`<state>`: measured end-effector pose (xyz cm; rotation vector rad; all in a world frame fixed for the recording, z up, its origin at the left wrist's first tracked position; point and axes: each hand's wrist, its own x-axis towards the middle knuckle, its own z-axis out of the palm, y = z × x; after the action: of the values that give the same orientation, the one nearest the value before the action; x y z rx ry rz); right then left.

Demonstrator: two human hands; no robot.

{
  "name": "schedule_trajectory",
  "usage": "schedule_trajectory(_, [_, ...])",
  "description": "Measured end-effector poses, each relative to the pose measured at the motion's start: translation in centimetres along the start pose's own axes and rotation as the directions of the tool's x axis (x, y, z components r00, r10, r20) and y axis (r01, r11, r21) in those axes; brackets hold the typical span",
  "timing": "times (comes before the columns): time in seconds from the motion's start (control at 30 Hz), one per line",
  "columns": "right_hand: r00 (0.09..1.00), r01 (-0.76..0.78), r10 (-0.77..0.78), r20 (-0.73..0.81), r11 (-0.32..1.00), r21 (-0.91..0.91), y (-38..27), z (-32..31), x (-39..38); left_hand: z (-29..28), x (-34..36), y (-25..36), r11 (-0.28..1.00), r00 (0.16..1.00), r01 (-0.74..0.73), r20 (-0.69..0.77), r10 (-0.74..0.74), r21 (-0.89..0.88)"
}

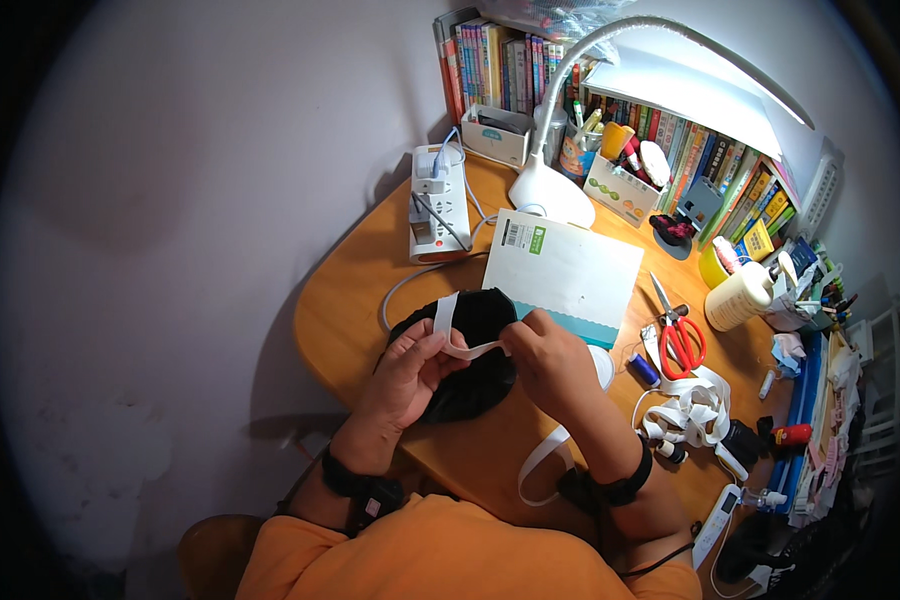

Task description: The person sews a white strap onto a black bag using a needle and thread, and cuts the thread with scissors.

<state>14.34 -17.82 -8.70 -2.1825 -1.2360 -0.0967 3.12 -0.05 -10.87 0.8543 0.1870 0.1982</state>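
A flat white elastic band point(446, 318) is stretched between my hands, one length standing up past my left fingers. My left hand point(408, 372) pinches it between thumb and fingers. My right hand point(547, 358) is closed on the band's right part, its fingertips partly hidden behind the knuckles. Beneath both hands lies a bunched black fabric piece point(467, 398) near the table's front edge. Another white strip point(542, 462) loops down below my right forearm; whether it joins the held band cannot be seen.
Beyond my hands lies a white-and-teal pad point(565, 270). Red-handled scissors point(682, 345), a blue thread spool point(644, 371) and tangled white elastic point(698, 412) are on the right. The desk lamp point(550, 195) and power strip point(440, 210) stand farther back on the wooden table point(345, 310).
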Motion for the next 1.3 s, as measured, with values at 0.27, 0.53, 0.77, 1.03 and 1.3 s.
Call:
schedule_trajectory(0.27, [0.986, 0.161, -0.160, -0.054, 0.987, 0.027, 1.2, 1.0, -1.9, 1.0, -1.4, 0.6, 0.992, 0.939, -0.125, 0.324, 0.117, 0.003])
schedule_trajectory(0.53, [0.915, 0.363, -0.334, -0.226, 0.926, 0.105, 1.1, 0.8, -2.8, 2.1, -4.4, 2.1, 0.900, 0.852, -0.220, 0.524, -0.010, 0.376])
schedule_trajectory(0.77, [0.885, 0.356, -0.306, -0.351, 0.930, 0.088, 2.1, 0.7, -2.7, 4.4, -3.3, 2.5, 0.354, 0.740, -0.610, 0.669, -0.066, 0.709])
schedule_trajectory(1.03, [0.889, 0.370, -0.304, -0.341, 0.917, 0.148, 2.0, 0.3, -2.8, 5.9, -2.7, 1.9, 0.521, 0.856, -0.340, 0.487, -0.173, 0.783])
schedule_trajectory(1.3, [0.875, 0.381, -0.309, -0.373, 0.915, 0.136, 1.7, 0.3, -2.8, 5.5, -2.7, 2.3, -0.041, 0.686, -0.710, 0.676, -0.270, 0.703])
